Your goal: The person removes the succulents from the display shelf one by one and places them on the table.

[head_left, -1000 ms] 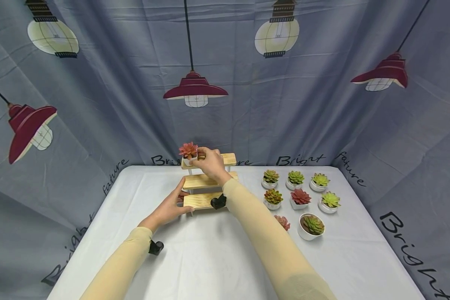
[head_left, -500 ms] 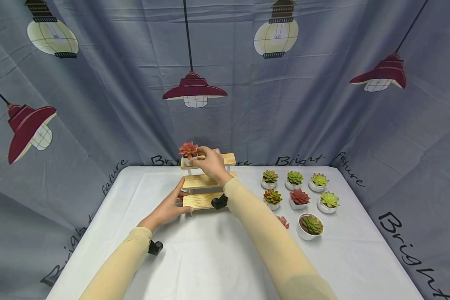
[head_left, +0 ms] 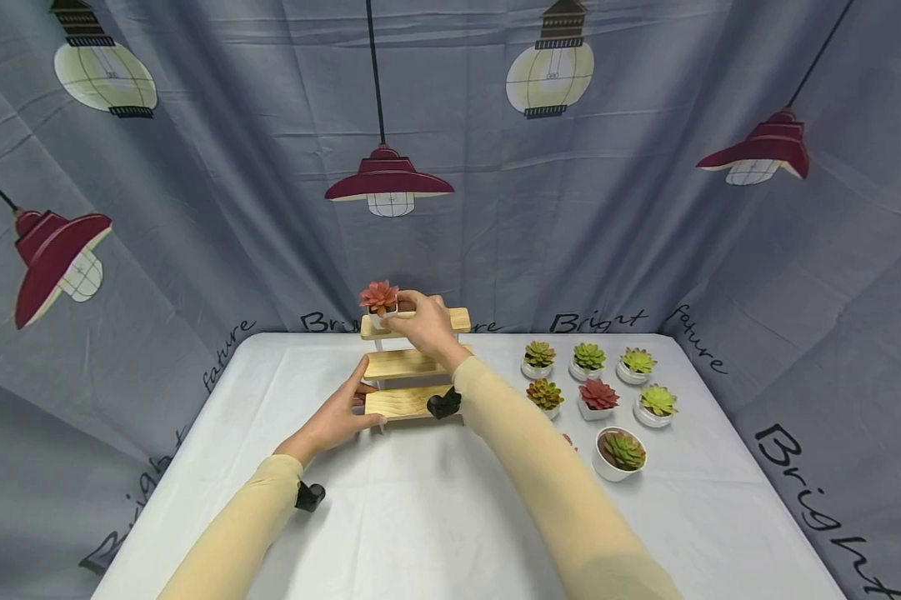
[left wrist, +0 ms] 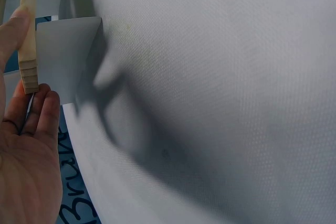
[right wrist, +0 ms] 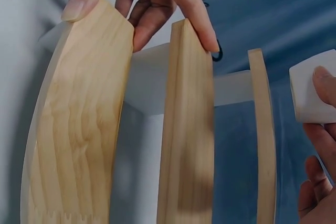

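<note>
A three-tier wooden display stand (head_left: 399,364) with white side supports stands at the back of the table. My left hand (head_left: 333,419) grips its left end, thumb on the lowest board and fingers around the side, as the left wrist view shows at the board's end (left wrist: 30,72). My right hand (head_left: 429,327) pinches the small white pot (right wrist: 312,90) of a red succulent (head_left: 379,297) at the left end of the top board. In the right wrist view a gap shows between pot and top board (right wrist: 262,135). The right forearm hides part of the stand's right side.
Several potted green and reddish succulents (head_left: 588,357) stand in rows on the right of the white-covered table (head_left: 412,517). A larger white pot (head_left: 618,454) is nearest me. Another pinkish one is mostly behind the right sleeve. A grey curtain (head_left: 450,242) hangs close behind the stand.
The right hand and red succulent have shifted slightly up and right relative to the stand. The left hand keeps its grip. The sleeve now covers more of the pinkish succulent.
</note>
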Demonstrator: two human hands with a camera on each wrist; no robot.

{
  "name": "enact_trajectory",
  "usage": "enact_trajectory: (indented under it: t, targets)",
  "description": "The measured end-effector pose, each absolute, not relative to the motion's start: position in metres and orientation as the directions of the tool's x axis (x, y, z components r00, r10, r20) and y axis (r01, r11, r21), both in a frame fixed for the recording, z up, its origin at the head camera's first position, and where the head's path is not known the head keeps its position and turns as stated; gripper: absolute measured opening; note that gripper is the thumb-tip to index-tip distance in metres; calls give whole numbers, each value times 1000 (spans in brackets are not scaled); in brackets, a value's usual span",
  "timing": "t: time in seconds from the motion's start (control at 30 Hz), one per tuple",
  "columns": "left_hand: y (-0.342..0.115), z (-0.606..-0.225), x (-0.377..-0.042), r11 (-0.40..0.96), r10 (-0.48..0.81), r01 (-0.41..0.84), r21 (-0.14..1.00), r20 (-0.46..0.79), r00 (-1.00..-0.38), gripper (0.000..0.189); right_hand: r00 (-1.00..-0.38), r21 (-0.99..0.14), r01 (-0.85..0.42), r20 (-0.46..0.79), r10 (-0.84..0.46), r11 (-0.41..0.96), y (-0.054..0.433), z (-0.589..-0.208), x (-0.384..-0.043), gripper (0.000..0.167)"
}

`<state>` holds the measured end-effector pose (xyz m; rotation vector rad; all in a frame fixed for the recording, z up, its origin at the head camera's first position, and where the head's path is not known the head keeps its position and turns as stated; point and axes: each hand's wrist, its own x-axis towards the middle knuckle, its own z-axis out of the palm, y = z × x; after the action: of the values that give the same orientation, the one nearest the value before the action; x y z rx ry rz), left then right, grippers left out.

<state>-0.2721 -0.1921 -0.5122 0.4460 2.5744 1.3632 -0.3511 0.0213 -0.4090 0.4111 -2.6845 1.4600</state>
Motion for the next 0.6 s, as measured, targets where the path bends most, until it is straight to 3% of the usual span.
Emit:
enact_trajectory:
  t: [0.6]
  targets:
    - [-193,-514,-274,518,360,176,837,-27,-933,115,-952,-786,-301,214,-219,540,46,-389,-341,61]
